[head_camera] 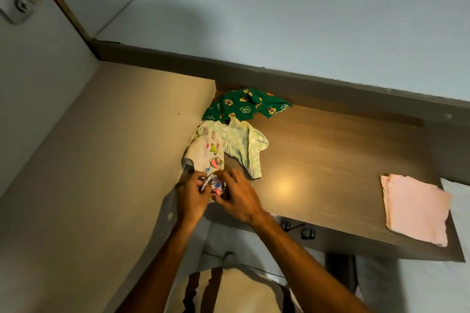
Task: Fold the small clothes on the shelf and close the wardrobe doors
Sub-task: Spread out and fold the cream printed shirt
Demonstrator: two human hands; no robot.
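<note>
A brown wooden shelf (330, 160) carries a row of small clothes against the left wardrobe wall. A green printed garment (244, 104) lies crumpled at the back. In front of it sits a pale yellow-green garment (241, 145), partly under a cream garment (206, 157) with bright cartoon prints. At the shelf's front left edge, my left hand (190, 198) and my right hand (236, 195) both pinch a small white piece with colourful prints (213, 184); most of it is hidden between my fingers. A folded pink cloth (417, 208) lies flat at the shelf's right front.
The beige wardrobe side panel (101, 160) rises on the left, with metal hinge plates (17, 7) at the top left. A white back panel (279, 20) stands behind the shelf. Dark fittings (305, 232) hang under the shelf's front edge.
</note>
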